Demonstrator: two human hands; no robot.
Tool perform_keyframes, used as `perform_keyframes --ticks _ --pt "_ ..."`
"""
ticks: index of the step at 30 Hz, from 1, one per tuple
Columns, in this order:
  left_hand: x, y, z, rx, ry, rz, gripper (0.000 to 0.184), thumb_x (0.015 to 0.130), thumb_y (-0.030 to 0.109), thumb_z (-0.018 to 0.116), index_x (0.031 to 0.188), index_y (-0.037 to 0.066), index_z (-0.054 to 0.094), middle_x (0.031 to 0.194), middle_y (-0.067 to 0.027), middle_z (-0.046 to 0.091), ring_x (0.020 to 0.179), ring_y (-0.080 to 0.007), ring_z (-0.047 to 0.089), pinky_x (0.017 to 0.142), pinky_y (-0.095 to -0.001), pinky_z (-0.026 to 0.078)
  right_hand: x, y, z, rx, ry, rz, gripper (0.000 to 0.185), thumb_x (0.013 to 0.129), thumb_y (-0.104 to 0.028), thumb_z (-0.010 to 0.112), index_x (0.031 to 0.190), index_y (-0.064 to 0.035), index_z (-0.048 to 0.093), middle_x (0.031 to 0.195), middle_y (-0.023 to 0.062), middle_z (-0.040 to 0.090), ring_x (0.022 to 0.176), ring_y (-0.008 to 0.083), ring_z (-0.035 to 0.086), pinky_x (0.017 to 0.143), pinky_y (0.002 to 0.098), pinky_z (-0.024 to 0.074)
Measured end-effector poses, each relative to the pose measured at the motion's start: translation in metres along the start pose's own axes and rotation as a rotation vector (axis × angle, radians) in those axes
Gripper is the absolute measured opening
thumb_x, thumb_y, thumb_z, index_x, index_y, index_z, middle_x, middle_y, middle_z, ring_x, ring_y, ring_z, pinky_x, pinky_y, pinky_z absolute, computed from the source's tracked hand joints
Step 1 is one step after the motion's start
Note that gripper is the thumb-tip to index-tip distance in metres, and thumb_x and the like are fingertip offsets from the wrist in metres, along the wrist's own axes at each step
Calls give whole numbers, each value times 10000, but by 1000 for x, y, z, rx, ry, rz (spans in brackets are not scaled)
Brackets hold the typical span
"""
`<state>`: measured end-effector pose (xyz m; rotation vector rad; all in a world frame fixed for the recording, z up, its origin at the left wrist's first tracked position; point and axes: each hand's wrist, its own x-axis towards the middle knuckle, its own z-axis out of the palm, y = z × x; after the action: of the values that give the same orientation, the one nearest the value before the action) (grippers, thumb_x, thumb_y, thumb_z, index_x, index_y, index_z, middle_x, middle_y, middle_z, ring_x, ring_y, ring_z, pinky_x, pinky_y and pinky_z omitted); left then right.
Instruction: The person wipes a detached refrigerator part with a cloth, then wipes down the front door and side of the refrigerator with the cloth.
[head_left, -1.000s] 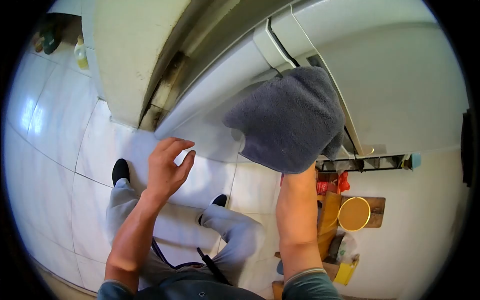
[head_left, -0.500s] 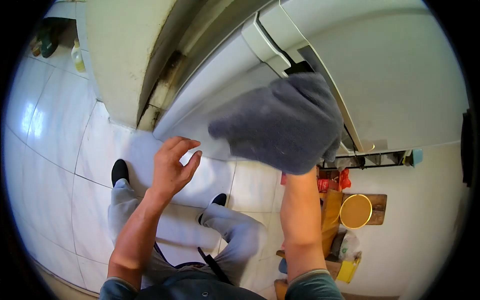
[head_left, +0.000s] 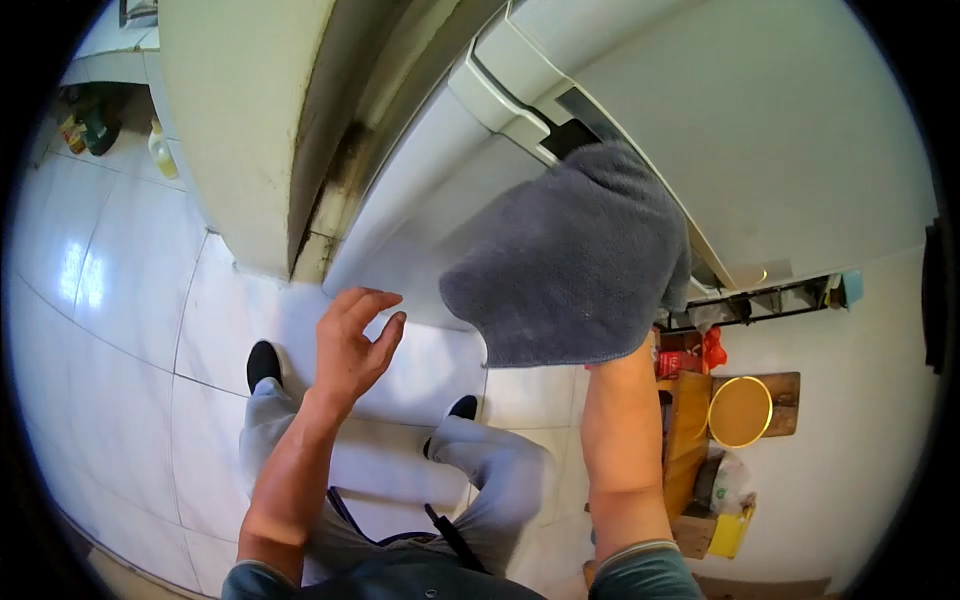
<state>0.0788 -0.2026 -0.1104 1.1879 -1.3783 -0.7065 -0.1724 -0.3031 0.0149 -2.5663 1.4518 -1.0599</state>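
A grey cloth [head_left: 580, 265] with a soft, towel-like surface is held up against the front of a white refrigerator [head_left: 760, 130]. My right forearm [head_left: 625, 430] runs up under the cloth's lower edge; the cloth covers my right hand, so its fingers are hidden. One corner of the cloth hangs out to the left over the lower door [head_left: 425, 205], below the door handle recess [head_left: 570, 135]. My left hand [head_left: 352, 345] is empty in the air left of the cloth, thumb and fingers apart, touching nothing.
A cream wall edge [head_left: 245, 140] stands left of the refrigerator. At right are a wooden cabinet [head_left: 690, 430], a round yellow-rimmed object [head_left: 740, 411], a red bag [head_left: 713, 348] and a yellow box [head_left: 731, 532]. A bottle [head_left: 160, 150] stands on the tiled floor [head_left: 120, 330] at far left.
The view has shifted, so most things sit a little further right and lower. The cloth's hanging part is less blurred and more spread out. My left hand keeps nearly the same pose.
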Motion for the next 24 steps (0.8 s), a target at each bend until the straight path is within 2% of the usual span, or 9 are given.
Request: perform_keyframes --ticks 2,8,10,14,17,19,20,22,24 --pt "1 -3 -10 -6 28 16 162 770 5 695 930 2 672 910 -129 666 864 -286 644 776 -338 504 -1 -2 2 31 15 1 591 768 -251 749 1301 -90 550 1314 115 551 1226 256 509 1064 380 384" --pt "-4 -7 -27 108 72 53 154 774 -1 693 927 3 674 910 -126 677 872 -274 652 791 -331 506 21 -65 -31 -351 68 -282 370 762 -207 708 1102 -71 658 1113 145 641 1109 299 577 1003 401 423" --pt "-8 -10 -30 148 65 68 156 775 2 691 930 5 676 909 -126 679 876 -270 653 793 -331 506 33 -90 -34 -597 -76 -275 239 743 -188 671 950 -69 670 973 143 655 982 311 608 914 406 459" --pt "-18 -7 -30 155 87 75 163 763 21 703 923 10 678 901 -136 675 869 -305 646 778 -355 507 35 -95 -40 -684 -45 -346 221 739 -213 636 905 -68 652 904 134 639 899 302 610 831 372 483" --pt "-28 2 -35 182 120 77 186 771 16 694 957 11 679 913 -134 672 868 -300 641 772 -343 504 33 -94 -52 -494 -41 -201 235 751 -239 615 905 -65 647 897 121 632 891 284 611 797 332 493" --pt "-33 12 -36 182 180 108 204 770 12 695 973 14 678 942 -135 669 873 -303 639 765 -340 505 22 -66 -44 112 54 -62 226 717 -243 619 856 -67 646 870 121 617 869 279 609 761 331 504" --pt "-33 22 -37 181 168 102 220 764 8 699 982 14 678 961 -143 665 881 -311 638 775 -345 509 19 -55 -47 117 58 -70 226 717 -243 619 856 -67 646 870 121 617 869 279 609 761 331 504" --pt "-22 44 -41 212 155 202 230 761 7 702 989 13 677 958 -146 663 887 -313 638 782 -348 511 20 -43 -56 -363 85 -412 173 755 -207 605 835 -57 639 879 119 629 889 286 595 817 374 487" --pt "-2 79 -47 258 91 327 258 757 11 710 1012 12 671 972 -154 659 900 -322 637 801 -353 513 15 -54 -70 -568 -12 -369 161 726 -214 607 782 -69 648 862 114 624 870 278 601 794 352 498"
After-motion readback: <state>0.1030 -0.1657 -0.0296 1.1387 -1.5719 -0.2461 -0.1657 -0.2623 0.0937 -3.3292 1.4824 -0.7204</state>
